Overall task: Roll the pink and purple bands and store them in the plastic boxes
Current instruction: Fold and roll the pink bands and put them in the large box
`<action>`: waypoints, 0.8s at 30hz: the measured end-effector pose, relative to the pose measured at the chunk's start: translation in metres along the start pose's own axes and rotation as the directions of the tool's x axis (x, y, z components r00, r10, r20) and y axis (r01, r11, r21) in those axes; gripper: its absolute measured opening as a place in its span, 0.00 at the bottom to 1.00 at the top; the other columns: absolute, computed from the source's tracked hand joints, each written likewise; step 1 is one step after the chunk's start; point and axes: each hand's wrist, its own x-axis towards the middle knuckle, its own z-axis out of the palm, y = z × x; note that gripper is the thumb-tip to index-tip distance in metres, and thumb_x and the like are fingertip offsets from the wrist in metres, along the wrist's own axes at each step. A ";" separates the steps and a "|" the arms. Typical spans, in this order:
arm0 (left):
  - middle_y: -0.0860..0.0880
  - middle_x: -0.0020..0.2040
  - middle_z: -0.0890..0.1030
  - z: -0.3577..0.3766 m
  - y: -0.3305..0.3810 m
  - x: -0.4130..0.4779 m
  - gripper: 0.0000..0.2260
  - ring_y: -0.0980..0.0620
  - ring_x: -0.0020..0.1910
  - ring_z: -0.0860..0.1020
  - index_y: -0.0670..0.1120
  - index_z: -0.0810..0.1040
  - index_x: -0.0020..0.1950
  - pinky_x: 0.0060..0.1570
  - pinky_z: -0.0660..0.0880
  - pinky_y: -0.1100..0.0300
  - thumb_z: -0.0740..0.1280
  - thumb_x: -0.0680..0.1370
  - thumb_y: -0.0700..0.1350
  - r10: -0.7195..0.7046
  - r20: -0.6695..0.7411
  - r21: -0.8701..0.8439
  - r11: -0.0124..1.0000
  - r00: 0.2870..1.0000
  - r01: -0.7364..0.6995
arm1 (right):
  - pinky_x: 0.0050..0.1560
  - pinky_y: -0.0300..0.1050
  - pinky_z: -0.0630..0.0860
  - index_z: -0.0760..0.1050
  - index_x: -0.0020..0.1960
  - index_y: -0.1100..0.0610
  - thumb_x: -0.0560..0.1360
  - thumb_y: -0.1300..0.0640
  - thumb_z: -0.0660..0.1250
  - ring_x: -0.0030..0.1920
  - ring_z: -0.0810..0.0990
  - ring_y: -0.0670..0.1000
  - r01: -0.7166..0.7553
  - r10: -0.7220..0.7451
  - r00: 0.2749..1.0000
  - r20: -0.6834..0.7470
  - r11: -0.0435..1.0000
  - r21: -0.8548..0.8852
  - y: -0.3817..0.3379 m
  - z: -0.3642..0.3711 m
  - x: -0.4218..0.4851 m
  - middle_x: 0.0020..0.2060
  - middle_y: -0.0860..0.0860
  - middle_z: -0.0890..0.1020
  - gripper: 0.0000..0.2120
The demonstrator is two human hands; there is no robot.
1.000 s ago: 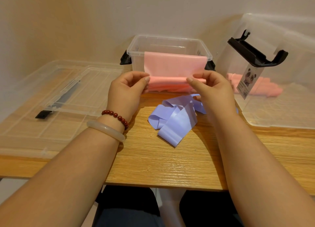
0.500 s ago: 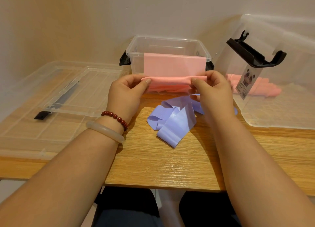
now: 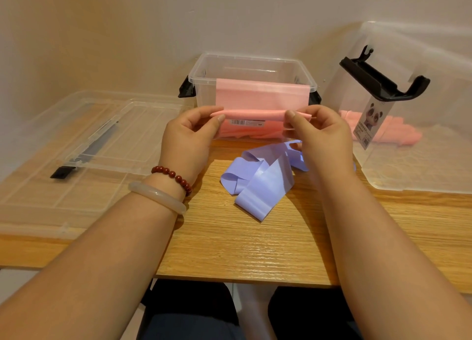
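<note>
A pink band [image 3: 260,97] hangs over the front rim of a small clear plastic box [image 3: 201,66] at the back of the table. Its lower end is rolled into a thin tube. My left hand [image 3: 189,138] pinches the left end of that roll, and my right hand [image 3: 319,132] pinches the right end, both held in front of the box. A purple band [image 3: 263,184] lies loose and crumpled on the wood below my hands. More pink material shows through the box's front wall, low inside.
A large clear box [image 3: 419,125] with a black handle [image 3: 383,81] and a panda label stands at the right, with pink rolls [image 3: 398,132] inside. Two clear lids [image 3: 84,145] lie flat at the left. The wooden table's [image 3: 242,253] front edge is near my lap.
The pink roll has risen in front of the box, and the flat hanging part of the band has grown shorter. The purple band has not moved.
</note>
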 end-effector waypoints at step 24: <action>0.49 0.51 0.83 0.000 -0.003 0.000 0.07 0.52 0.52 0.82 0.57 0.81 0.52 0.57 0.78 0.53 0.69 0.77 0.45 0.029 0.024 0.012 0.999 0.999 -0.030 | 0.35 0.41 0.79 0.79 0.43 0.52 0.76 0.58 0.71 0.38 0.84 0.50 -0.035 0.034 0.999 0.028 0.999 0.011 -0.002 0.000 -0.001 0.37 0.53 0.83 0.04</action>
